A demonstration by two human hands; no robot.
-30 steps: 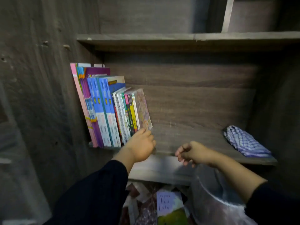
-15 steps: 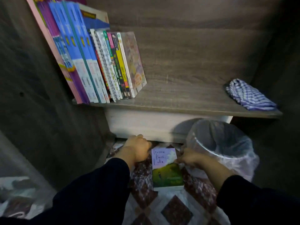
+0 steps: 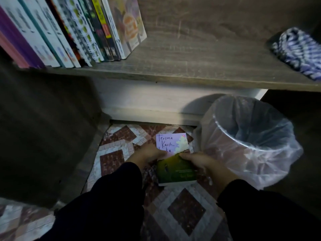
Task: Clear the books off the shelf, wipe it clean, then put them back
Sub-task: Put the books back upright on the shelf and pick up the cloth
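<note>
Patterned tile floor (image 3: 185,211) below wooden shelf (image 3: 191,54). One book (image 3: 173,164) at centre, gripped by left hand (image 3: 147,153) and right hand (image 3: 198,161); one lined bin (image 3: 251,140) right; one checked cloth (image 3: 298,53) upper right.

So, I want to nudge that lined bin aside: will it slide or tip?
The bin looks empty and thin-walled, so probably light and easy to slide on the tiled floor. Its loose plastic liner may shift or slip under a hand.

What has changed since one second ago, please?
Both hands went down from the shelf edge to the floor. Now the left hand and right hand grip the green and lilac book there. The row of books and checked cloth stayed in place.
</note>
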